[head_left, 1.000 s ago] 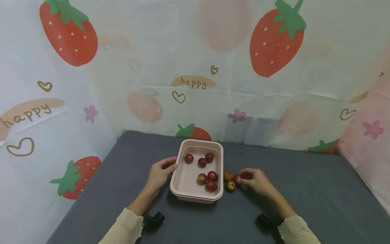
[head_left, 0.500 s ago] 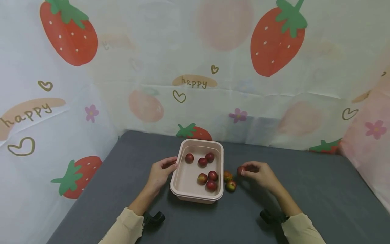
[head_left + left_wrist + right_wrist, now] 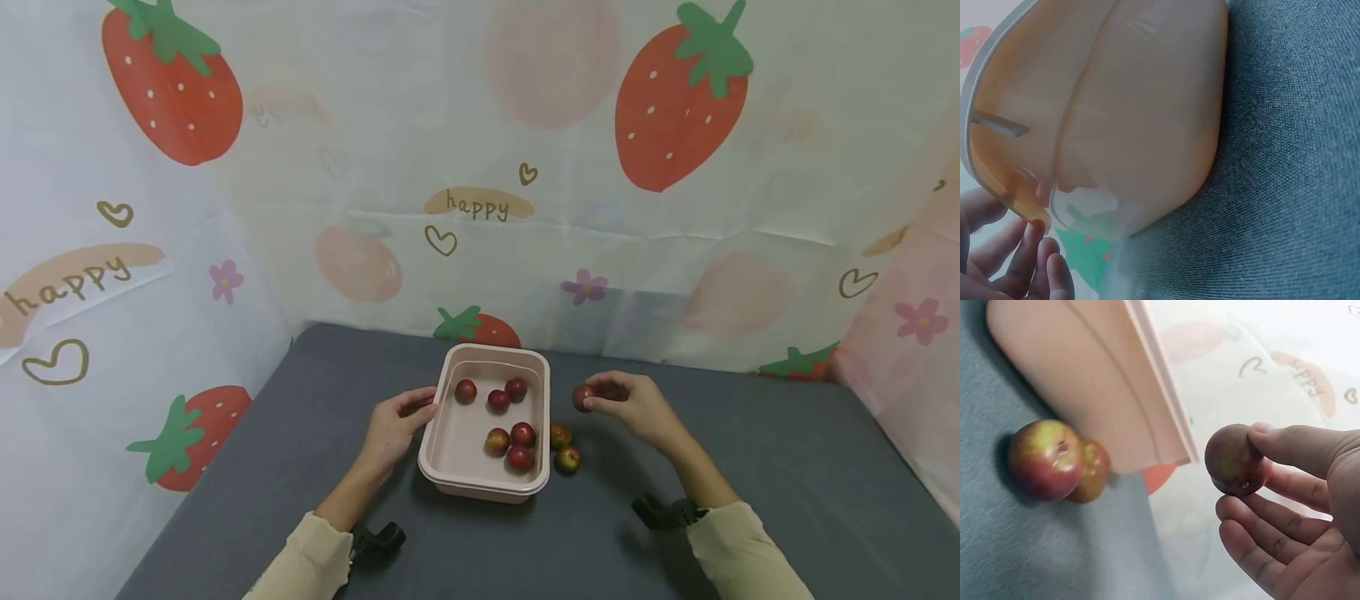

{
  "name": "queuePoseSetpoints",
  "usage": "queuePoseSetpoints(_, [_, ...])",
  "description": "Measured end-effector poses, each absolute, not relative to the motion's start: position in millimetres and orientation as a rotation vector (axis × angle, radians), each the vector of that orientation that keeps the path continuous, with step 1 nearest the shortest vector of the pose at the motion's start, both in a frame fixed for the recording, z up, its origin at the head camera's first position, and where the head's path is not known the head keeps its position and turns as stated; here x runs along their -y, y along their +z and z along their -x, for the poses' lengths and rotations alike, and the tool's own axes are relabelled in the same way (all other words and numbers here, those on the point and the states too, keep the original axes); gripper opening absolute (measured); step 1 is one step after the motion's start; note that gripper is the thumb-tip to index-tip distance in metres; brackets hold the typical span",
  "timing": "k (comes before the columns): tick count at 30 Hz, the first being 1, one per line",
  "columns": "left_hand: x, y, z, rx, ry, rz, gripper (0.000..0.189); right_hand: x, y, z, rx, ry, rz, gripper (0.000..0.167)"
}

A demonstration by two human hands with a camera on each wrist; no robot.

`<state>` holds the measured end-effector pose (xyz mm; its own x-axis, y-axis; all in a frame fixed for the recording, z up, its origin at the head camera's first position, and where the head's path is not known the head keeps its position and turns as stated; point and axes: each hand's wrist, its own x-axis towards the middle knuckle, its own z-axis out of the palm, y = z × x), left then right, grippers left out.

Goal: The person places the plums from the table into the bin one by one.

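And a red fruit [image 3: 581, 398] is lifted, pinched by the right hand [image 3: 636, 407]! Two fruits [image 3: 567, 459] are left outside the tub [image 3: 459, 446], touched by the left hand [image 3: 392, 423], grip unclear.

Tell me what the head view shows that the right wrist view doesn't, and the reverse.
Only the head view: six fruits inside the tub, the left hand at the tub's left edge, and both sleeves.

Only the right wrist view: the tub's outer wall facing the two loose fruits, and a small pale spot on the held fruit.

Both: the right hand pinching that fruit, the two loose fruits on the table, and at least part of the tub.
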<state>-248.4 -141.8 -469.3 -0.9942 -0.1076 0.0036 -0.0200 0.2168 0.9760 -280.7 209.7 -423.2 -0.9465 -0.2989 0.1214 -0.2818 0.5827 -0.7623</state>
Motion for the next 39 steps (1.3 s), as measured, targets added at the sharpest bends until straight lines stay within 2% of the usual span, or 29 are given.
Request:
queuePoseSetpoints(13, [142, -469, 248, 2.391, -1.924, -0.114, 0.035, -186, -406, 291, -2.712, -1.377, 0.557, 0.031])
queuePoseSetpoints(39, [141, -465, 246, 2.393, -1.936, -0.131, 0.036, -142, -403, 307, -2.712, -1.311, 0.645, 0.031])
